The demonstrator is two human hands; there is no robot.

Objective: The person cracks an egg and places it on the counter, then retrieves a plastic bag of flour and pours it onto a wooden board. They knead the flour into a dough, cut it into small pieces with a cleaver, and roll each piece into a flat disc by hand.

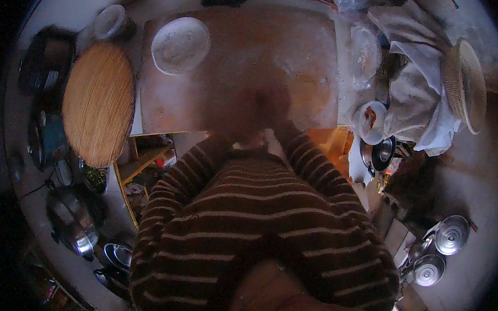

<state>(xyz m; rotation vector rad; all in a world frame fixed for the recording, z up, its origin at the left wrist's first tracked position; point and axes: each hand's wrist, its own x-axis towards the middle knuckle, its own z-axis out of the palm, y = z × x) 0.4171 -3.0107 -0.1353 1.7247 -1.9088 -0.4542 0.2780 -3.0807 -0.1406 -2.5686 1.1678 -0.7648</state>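
My right hand (275, 106) is dark and blurred over the front part of a large brown board (246, 41) dusted with pale powder. My left hand (229, 129) is hardly visible by the board's front edge, near the end of its striped sleeve. Blur and shadow hide the fingers of both hands, so I cannot tell whether they hold anything. At the board's far left stands a white bowl (154, 55) with pale, floury powder inside.
Left of the board lies an oval-looking slatted mat (99, 105), beside a pale tub (110, 21) and a metal pot (70, 211). On the right are a clear plastic container (379, 135), draped cloths (414, 96), a woven basket (464, 82) and metal lids (451, 235).
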